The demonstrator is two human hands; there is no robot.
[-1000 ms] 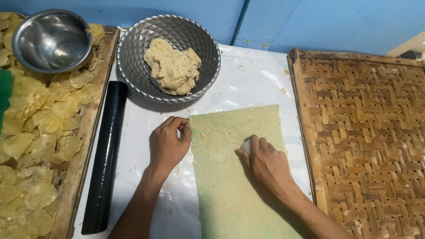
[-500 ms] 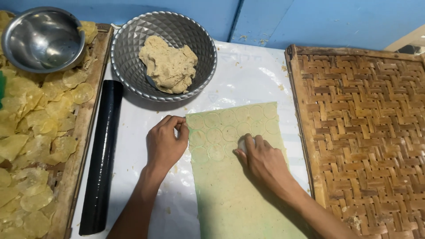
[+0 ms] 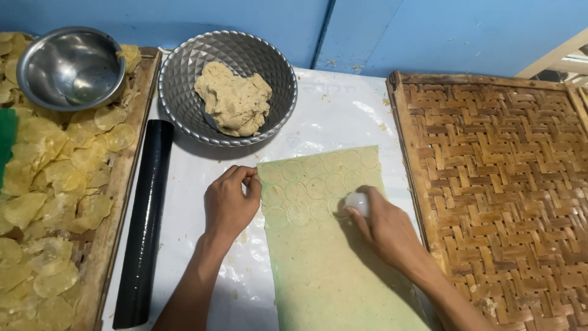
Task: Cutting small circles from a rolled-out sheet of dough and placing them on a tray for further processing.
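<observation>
Pinching a round white cutter [image 3: 357, 203], right hand [image 3: 386, 230] presses dough sheet [image 3: 331, 263]; left hand [image 3: 229, 202] curled at its edge.

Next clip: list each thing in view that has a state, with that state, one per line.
Dough sheet: rolled flat, far end stamped with circles.
Round cutter: pressed on the sheet under the right hand.
Left hand: at the sheet's left edge, fingers curled.
Patterned bowl: holds a dough lump.
Steel bowl: empty.
Left tray: covered with thin discs.
Woven tray: empty.
Black roller: lying idle.

dough sheet [image 3: 331, 257] cut off below, cutter [image 3: 357, 203] mostly hidden
</observation>
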